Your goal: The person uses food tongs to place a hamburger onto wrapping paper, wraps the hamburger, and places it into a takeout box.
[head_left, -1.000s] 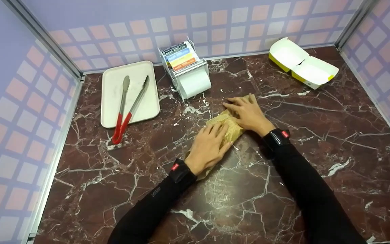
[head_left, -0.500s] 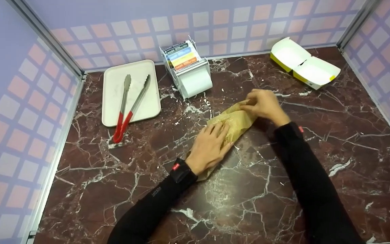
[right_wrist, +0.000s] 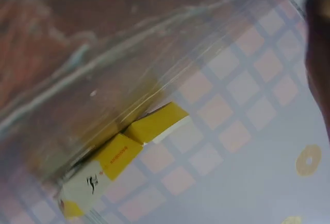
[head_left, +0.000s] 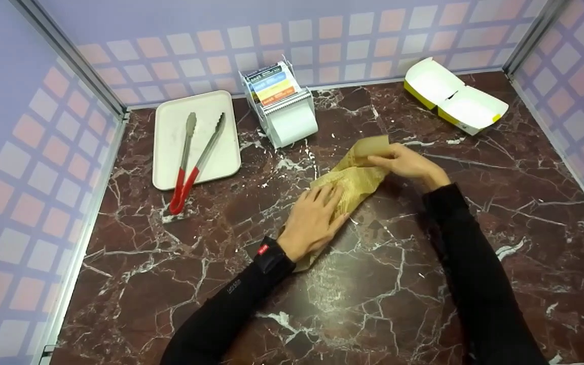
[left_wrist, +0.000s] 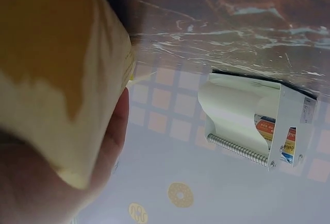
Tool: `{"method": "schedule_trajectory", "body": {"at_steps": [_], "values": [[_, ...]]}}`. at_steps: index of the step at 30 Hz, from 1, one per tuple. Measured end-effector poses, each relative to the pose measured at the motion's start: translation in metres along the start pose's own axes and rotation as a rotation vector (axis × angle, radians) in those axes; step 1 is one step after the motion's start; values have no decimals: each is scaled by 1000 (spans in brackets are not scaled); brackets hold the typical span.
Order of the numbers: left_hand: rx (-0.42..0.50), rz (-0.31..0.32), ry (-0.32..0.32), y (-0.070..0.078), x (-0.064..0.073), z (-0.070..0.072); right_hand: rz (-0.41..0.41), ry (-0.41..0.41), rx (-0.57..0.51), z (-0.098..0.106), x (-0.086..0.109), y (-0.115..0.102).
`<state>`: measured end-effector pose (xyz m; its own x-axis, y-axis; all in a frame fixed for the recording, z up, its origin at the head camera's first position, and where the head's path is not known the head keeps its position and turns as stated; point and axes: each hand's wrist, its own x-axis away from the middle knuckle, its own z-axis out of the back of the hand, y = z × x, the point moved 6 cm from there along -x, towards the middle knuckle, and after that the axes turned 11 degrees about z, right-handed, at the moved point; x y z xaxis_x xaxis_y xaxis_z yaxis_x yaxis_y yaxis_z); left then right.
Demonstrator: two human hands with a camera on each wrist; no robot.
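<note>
Though crinkly, paper under left hand

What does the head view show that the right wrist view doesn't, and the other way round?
Only the head view: the white tray, tongs, roll dispenser, and the left hand lying on the crumpled paper.
Only the right wrist view: the ring-shaped print on the wall.
Both: the yellow-and-white box and marbled tabletop.

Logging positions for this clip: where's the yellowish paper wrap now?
The paper wrap is right of centre in the head view, nearer than the roll dispenser, partly under the left hand, its far end at the right hand.
</note>
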<state>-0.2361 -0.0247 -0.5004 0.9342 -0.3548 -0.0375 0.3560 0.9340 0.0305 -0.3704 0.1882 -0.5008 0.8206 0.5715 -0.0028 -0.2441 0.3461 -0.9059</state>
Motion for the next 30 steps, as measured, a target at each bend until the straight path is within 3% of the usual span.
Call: {"method": "schedule_trajectory", "body": {"at_steps": [3,5,7,9,11,13,16,23,26,30], "values": [[19,3,-3,0,0,-1,43,49,6,-1,-1,-6],[19,5,-6,0,0,-1,-7,36,4,-5,3,-7],[10,7,-8,-1,0,-1,-98,-42,2,-15,9,-8],[-3,6,-8,-2,0,-1,-124,-149,4,-30,15,-13],[-4,5,-3,-2,1,-1,-49,-232,-22,-48,16,-23],[10,4,0,-3,1,-2,109,-306,-17,-67,15,-37],[47,10,-7,-5,3,-4,296,-347,93,-92,16,-50],[93,27,37,-7,3,-5,343,-266,450,-111,18,-51],[226,61,84,-10,1,0,355,-243,549,-114,20,-49],[503,135,160,-19,-2,9,366,-210,571,-113,24,-47]]}}
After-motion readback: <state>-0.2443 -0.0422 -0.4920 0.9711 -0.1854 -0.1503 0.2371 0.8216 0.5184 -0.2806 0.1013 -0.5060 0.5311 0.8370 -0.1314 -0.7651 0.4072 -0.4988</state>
